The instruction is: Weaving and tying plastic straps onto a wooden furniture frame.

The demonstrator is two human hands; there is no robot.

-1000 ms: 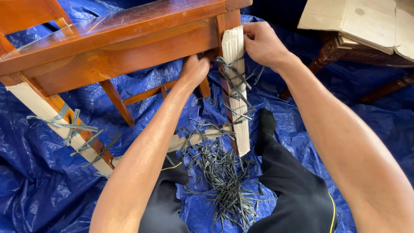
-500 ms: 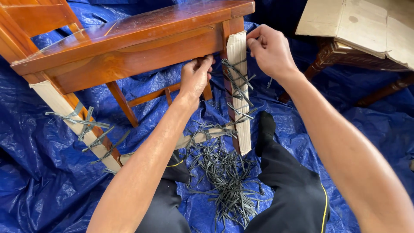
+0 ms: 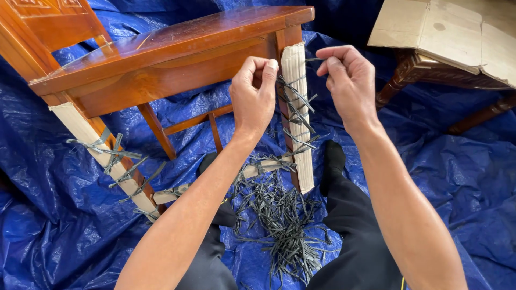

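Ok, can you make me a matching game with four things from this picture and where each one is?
Things:
1. pile of dark ties
2. flat cardboard
3. blue tarp
4. ribbed padding

Places:
A. wrapped round the chair leg between the left hand and right hand
B. spread over the floor
C. on the ground between the person's legs
D. lying on carved furniture, top right

Pairs: 1-C, 2-D, 3-B, 4-A
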